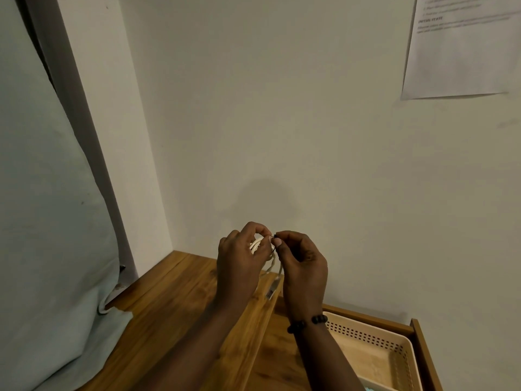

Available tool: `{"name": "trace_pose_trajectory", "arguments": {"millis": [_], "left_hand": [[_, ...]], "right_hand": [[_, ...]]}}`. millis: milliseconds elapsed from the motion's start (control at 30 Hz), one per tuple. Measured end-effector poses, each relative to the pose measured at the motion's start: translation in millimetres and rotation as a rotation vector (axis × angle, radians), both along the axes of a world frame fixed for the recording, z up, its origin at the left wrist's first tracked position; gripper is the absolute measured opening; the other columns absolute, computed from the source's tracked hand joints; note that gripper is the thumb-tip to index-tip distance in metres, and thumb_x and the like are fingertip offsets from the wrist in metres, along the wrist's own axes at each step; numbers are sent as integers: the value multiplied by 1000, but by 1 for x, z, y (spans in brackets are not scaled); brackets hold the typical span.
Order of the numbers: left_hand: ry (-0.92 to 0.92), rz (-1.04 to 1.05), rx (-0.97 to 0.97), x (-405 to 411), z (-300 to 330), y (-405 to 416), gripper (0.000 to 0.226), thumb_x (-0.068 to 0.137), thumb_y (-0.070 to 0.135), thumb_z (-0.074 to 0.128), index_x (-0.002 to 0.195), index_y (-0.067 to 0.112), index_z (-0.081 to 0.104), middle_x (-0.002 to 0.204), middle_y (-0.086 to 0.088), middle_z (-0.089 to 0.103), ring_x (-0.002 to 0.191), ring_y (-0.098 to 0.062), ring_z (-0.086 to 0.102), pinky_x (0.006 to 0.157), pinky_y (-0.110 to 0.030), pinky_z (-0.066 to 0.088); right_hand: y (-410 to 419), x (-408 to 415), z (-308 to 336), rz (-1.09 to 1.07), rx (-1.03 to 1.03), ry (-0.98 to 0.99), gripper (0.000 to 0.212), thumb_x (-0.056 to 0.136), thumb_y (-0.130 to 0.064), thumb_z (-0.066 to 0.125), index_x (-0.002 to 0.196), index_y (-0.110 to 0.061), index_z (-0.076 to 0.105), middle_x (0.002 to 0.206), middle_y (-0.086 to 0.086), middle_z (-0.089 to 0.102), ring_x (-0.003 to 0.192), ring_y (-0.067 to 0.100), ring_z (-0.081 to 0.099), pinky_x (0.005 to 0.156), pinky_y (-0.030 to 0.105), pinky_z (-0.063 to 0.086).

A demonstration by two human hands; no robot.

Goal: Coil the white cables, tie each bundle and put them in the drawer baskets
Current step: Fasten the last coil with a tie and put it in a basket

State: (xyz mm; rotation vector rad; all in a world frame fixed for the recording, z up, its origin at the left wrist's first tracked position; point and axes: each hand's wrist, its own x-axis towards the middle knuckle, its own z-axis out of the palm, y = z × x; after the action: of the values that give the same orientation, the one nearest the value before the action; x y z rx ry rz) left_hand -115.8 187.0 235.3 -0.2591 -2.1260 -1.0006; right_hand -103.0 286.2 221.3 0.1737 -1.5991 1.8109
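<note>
My left hand (242,261) grips a coiled white cable (256,244) in front of the wall, above the wooden top. A thin black tie (273,237) runs around the coil, and my right hand (303,266) pinches its end between thumb and forefinger. The cable's loose end with its plug (272,290) hangs down between my hands. Most of the coil is hidden behind my left fingers. A beige perforated basket (366,333) sits in the open drawer at the lower right.
The wooden cabinet top (174,300) lies below my hands, with the open wooden drawer (423,351) to its right. A pale cloth (50,249) hangs at the left. A printed sheet (462,46) is stuck to the wall, upper right.
</note>
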Motion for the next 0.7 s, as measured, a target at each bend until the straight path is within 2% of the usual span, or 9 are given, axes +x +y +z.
{"name": "trace_pose_trajectory", "arguments": {"millis": [100, 267, 400, 500, 600, 700], "left_hand": [[6, -5, -6, -1, -1, -1, 17, 88, 31, 68, 104, 24, 65, 96, -3, 69, 90, -20, 60, 64, -33, 58], [-3, -33, -15, -3, -1, -5, 17, 90, 33, 65, 105, 25, 64, 96, -3, 67, 92, -20, 59, 64, -34, 58], [-38, -92, -37, -6, -2, -11, 16, 91, 31, 64, 106, 26, 65, 99, -3, 67, 95, -19, 58, 66, -23, 54], [-82, -167, -19, -8, -3, -13, 16, 92, 37, 60, 105, 28, 65, 102, 2, 67, 99, -16, 59, 70, -21, 54], [-124, -273, 30, -8, -4, -15, 24, 91, 43, 57, 106, 27, 66, 102, 6, 69, 100, -15, 63, 78, -30, 59], [-165, -346, 64, -5, -4, -14, 20, 90, 37, 62, 105, 25, 67, 101, 8, 71, 96, -12, 66, 79, -29, 59]], "right_hand": [[2, -1, -1, 11, 21, -6, 13, 87, -8, 68, 97, -14, 73, 89, -8, 73, 86, 1, 67, 72, 9, 51], [9, -4, 2, 122, 70, -32, 9, 87, -11, 68, 96, -12, 70, 85, -2, 73, 81, 9, 69, 71, 16, 55], [18, -6, 6, 165, 157, -40, 10, 86, -16, 69, 96, -13, 72, 85, -1, 73, 79, 9, 69, 71, 19, 55], [22, -9, 6, 74, 272, -49, 8, 86, -22, 70, 92, -18, 72, 84, -8, 73, 81, 5, 67, 72, 15, 53], [26, -13, 6, -56, 467, -7, 10, 87, -12, 69, 90, -21, 69, 89, -9, 68, 85, 5, 61, 70, 10, 46], [28, -18, 8, -218, 697, 38, 20, 85, -3, 69, 94, -20, 68, 107, -1, 56, 100, 12, 44, 75, 10, 34]]}}
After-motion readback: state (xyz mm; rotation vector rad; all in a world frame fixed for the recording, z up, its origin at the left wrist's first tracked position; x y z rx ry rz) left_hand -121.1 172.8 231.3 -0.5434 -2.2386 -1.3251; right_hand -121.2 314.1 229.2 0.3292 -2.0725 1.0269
